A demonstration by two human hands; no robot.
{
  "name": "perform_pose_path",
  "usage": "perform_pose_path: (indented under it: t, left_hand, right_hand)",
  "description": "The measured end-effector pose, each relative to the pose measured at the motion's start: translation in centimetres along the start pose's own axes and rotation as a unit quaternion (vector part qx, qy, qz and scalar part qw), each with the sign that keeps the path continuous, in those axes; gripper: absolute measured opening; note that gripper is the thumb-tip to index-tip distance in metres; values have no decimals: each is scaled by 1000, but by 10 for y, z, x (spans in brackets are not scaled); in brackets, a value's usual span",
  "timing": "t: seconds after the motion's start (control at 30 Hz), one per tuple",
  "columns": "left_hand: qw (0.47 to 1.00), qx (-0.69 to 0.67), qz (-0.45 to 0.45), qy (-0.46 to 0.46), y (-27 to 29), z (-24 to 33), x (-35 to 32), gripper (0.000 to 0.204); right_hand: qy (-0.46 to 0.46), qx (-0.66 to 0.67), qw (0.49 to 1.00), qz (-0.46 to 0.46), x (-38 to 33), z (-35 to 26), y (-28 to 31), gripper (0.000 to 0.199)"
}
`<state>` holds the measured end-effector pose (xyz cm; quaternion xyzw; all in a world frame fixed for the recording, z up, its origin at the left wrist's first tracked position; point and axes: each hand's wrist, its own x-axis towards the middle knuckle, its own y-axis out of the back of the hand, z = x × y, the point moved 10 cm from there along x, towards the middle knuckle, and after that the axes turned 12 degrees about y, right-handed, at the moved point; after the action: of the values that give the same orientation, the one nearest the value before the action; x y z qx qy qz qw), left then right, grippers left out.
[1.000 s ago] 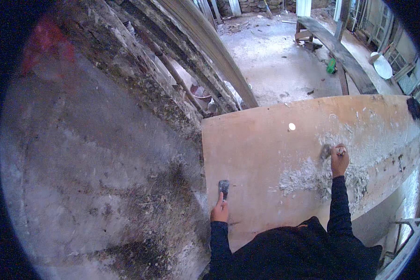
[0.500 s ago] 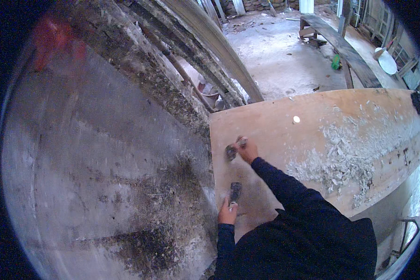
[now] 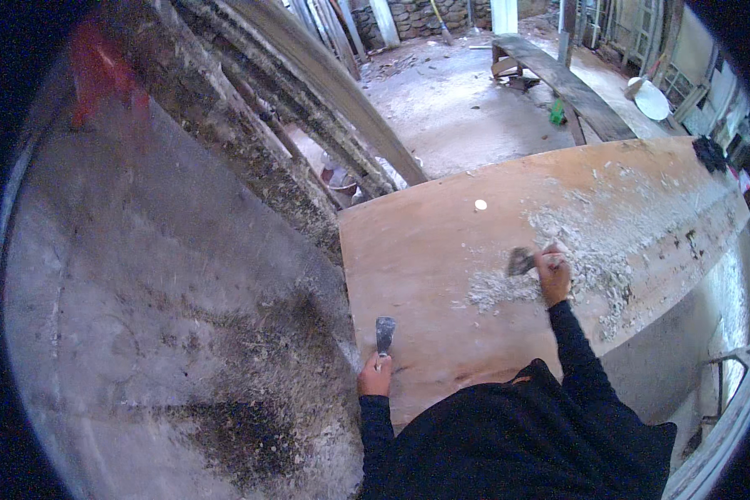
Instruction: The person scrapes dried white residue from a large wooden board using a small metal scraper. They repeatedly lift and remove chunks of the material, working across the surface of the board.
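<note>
My left hand (image 3: 375,377) is closed round a putty knife (image 3: 385,335), its grey blade pointing away from me over the near left part of a plywood board (image 3: 425,250). Farther right, my right hand (image 3: 553,273) grips a second putty knife (image 3: 521,262), its wide blade turned left and slightly blurred. Pale, flaky scraps (image 3: 600,258) lie around and beyond the right hand. Whether that blade touches the board I cannot tell. A small white disc (image 3: 480,205) lies on the board's far half.
To the left stands a large stained grey panel (image 3: 158,275). Dirty beams (image 3: 308,92) lean behind the board's left corner, near a bucket (image 3: 339,179). A dark bundle (image 3: 710,155) rests at the far right corner. Beyond is a long wooden bench (image 3: 562,79).
My right hand has swept its putty knife rightward from the board's left side to the scraps. My left hand still holds the other knife. The whole view has shifted somewhat.
</note>
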<state>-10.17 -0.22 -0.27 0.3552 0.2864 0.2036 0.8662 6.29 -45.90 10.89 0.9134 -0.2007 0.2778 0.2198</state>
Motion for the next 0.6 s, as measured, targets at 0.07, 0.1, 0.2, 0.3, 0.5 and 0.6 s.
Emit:
perform_pose_path:
  t: [0.07,0.1,0.2,0.3,0.5,0.6]
  left_hand:
    - [1000,16,0,-19,-1,2,-4,37]
    - [999,39,-14,-17,-6,8,-6,38]
    - [997,72,-22,-34,-10,21,-20,40]
    - [994,86,-46,-58,-16,38,-38,42]
    - [985,58,-102,-129,-47,48,-65,48]
    - [974,92,-173,-114,-73,65,-88,53]
  right_hand:
    - [-16,69,990,-120,-34,-31,-46,8]
    - [-16,99,983,-154,-58,-38,-70,9]
    - [-10,151,954,-257,-113,-81,-124,20]
    - [-85,173,964,-182,-119,-27,-117,21]
    - [-115,14,990,-78,-73,39,-3,15]
    - [-63,-55,996,0,-60,27,52,15]
